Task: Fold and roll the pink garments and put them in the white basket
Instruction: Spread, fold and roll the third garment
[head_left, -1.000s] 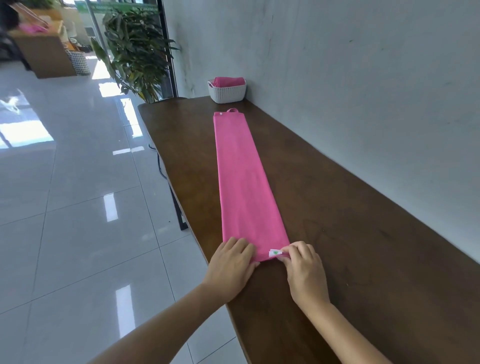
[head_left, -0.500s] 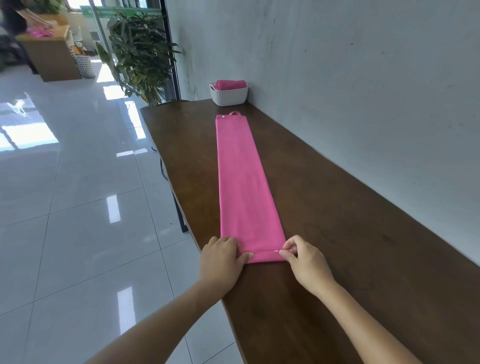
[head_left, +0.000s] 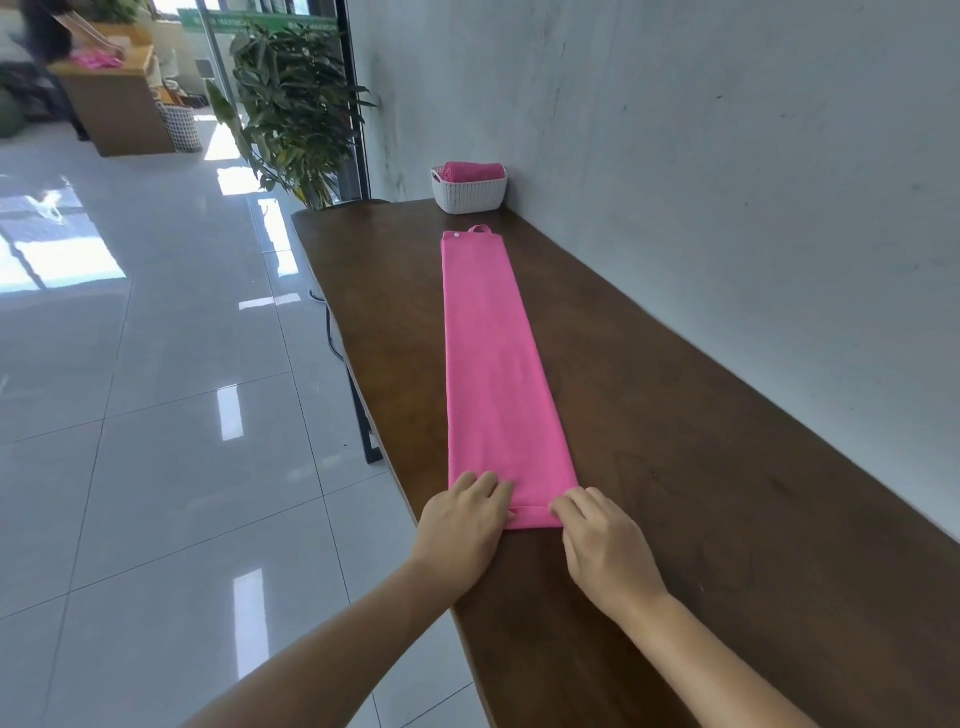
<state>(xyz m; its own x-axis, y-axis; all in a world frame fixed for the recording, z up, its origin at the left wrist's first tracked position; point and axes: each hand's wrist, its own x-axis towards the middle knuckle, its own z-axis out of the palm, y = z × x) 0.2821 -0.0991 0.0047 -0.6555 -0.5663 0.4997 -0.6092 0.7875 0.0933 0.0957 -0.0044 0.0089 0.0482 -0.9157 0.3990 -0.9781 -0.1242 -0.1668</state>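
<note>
The left hand (head_left: 465, 525) and the right hand (head_left: 605, 545) each hold a narrow grip on the turned-over near end of the pink garment (head_left: 496, 364). This garment lies flat as a long folded strip on the desk (head_left: 701, 467). Beyond its far end, apart from it, stands the white basket (head_left: 470, 196), which contains one rolled pink towel (head_left: 474, 171).

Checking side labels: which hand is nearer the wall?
Right. The right hand holds the pink garment on its wall side; the left hand holds it by the table edge.
</note>
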